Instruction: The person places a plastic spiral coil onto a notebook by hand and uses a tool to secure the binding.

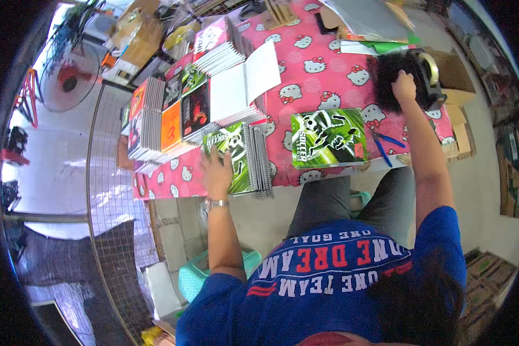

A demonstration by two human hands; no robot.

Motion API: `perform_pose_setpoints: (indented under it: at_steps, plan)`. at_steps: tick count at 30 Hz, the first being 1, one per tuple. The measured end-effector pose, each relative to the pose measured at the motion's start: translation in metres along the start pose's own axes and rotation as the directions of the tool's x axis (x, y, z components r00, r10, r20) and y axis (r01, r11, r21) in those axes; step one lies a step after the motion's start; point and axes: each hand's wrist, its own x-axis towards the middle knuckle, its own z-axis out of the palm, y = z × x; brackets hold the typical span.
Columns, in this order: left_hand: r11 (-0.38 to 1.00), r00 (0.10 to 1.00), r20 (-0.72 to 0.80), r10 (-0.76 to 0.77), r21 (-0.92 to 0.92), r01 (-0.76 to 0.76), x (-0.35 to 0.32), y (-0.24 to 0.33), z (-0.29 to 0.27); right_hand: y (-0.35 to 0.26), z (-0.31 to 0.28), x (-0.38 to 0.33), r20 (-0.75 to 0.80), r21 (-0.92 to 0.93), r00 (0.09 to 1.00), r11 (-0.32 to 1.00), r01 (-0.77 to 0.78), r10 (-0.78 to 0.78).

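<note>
A pink-covered table (303, 74) spreads beyond both hands, its widest bare stretch lying between them. Piled spiral notebooks (227, 95) crowd the space just past the left hand (218, 172), leaving it little room forward. That hand lies flat, fingers spread and unclenched, on a green notebook stack (243, 161) at the near edge. The right hand (405, 86) presses into a black bristly bundle (386, 85); whether its fingers grasp it, I cannot tell. Between the hands, nearer the body, sits another green notebook (330, 138), a narrow cloth strip separating it from the stack. Just right of the right hand stands a tape dispenser (434, 87); below it, blue-handled pliers (390, 149) reach the near edge.
</note>
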Motion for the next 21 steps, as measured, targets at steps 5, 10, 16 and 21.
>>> perform_pose_setpoints:
  at_steps: [5, 10, 16, 21]
  plan:
    - [0.729, 0.698, -0.230, 0.678, 0.335, -0.597, 0.005, 0.116, -0.080, 0.026, -0.006, 0.021, 0.102, 0.101, 0.995, 0.995, 0.007, -0.017]
    - [0.324, 0.240, -0.226, 0.944, 0.501, -0.803, -0.001, 0.193, -0.084, 0.037, -0.020, 0.036, -0.083, -0.002, 0.985, 0.988, 0.151, -0.151]
    - [0.169, 0.137, -0.202, 0.970, 0.148, -0.974, 0.010, 0.263, 0.004, 0.050, -0.052, 0.034, -0.148, 0.091, 0.974, 0.979, 0.184, -0.169]
    - [0.349, 0.383, 0.032, 0.923, -0.485, -0.802, 0.010, 0.288, 0.052, 0.069, -0.063, 0.028, -0.097, 0.122, 0.990, 0.986, 0.117, -0.105]
